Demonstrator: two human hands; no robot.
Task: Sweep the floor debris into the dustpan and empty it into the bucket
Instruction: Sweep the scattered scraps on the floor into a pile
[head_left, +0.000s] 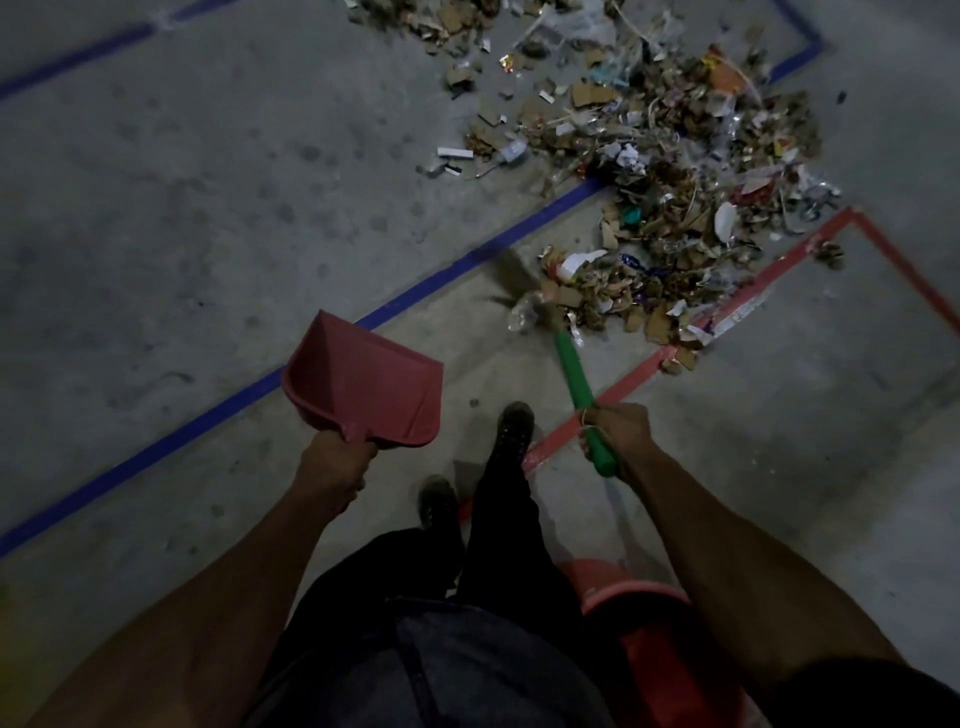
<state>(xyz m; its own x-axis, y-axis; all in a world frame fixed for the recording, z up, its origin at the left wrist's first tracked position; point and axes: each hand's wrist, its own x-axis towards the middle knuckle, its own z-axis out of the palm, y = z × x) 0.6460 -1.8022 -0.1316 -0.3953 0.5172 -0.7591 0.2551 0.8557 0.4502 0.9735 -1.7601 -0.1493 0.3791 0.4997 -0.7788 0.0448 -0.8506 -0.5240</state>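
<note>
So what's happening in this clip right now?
A person stands on a concrete floor, sweeping up. The right hand grips a green-handled broom whose bristles meet the near edge of a big debris pile. The left hand holds a red dustpan raised off the floor, with nothing visible in it. A red bucket sits by the person's right leg. Most of the debris remains on the floor.

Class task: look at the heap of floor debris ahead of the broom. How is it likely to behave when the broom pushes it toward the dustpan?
The debris looks like loose cardboard scraps, paper and foil wrappers, so it is probably light and will scatter rather than slide as one mass. Flat pieces may slip under the blurred bristles of the broom. The dustpan looks empty, so nothing is collected yet.
</note>
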